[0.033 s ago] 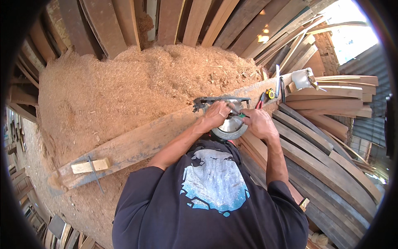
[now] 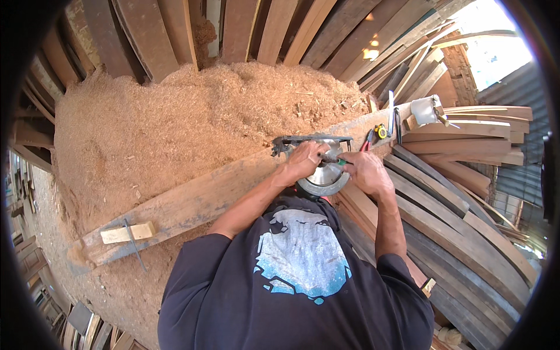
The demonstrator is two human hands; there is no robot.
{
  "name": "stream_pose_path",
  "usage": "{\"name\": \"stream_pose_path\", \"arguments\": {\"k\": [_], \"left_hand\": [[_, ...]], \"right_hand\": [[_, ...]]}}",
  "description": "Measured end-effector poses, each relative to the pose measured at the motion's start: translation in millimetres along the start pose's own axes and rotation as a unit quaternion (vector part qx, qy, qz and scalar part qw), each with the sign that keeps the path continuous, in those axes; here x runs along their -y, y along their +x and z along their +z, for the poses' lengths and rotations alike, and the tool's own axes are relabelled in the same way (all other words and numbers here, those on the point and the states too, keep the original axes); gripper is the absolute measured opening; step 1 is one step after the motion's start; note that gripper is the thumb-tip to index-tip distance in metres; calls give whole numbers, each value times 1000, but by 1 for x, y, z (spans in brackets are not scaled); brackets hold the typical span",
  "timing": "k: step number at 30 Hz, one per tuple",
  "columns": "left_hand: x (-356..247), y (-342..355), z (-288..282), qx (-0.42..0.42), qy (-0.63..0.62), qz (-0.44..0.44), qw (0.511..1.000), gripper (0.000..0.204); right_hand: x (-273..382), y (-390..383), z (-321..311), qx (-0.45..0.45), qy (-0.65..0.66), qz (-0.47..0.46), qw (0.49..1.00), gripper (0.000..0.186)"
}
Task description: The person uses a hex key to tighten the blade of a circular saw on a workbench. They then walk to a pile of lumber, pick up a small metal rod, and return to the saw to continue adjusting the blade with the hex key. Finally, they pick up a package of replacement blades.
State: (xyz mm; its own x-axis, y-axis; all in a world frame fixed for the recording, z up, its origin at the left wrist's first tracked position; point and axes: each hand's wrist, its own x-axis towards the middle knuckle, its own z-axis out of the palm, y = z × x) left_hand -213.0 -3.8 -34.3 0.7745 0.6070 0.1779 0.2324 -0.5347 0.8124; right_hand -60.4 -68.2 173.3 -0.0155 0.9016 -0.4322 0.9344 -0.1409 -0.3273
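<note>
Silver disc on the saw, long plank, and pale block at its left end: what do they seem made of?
Silver disc: probably steel, bare and smooth, judging by its bright grey sheen.
Long plank: wood, apparently unvarnished, from its dull brown face with dark stains.
Pale block: likely wood too, seemingly raw, given its light yellowish surface and squared shape; fine grain is too small to tell.
</note>
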Motion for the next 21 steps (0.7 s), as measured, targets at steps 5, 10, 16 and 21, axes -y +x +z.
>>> {"name": "stream_pose_path", "arguments": {"k": [5,10,16,21], "left_hand": [[8,-2,10,-64,-22,67,995,21],[-7,-4,0,-37,49,39,997,13],[-23,-4,-11,-49,98,38,993,16],[-23,-1,-9,-57,86,56,993,19]], "right_hand": [[1,-2,-10,-6,-43,-9,999,33],[22,-15,-2,-292,-203,-25,934,30],[-13,-40,30,-111,113,185,970,43],[-13,-1,50,-128,187,148,963,33]]}}
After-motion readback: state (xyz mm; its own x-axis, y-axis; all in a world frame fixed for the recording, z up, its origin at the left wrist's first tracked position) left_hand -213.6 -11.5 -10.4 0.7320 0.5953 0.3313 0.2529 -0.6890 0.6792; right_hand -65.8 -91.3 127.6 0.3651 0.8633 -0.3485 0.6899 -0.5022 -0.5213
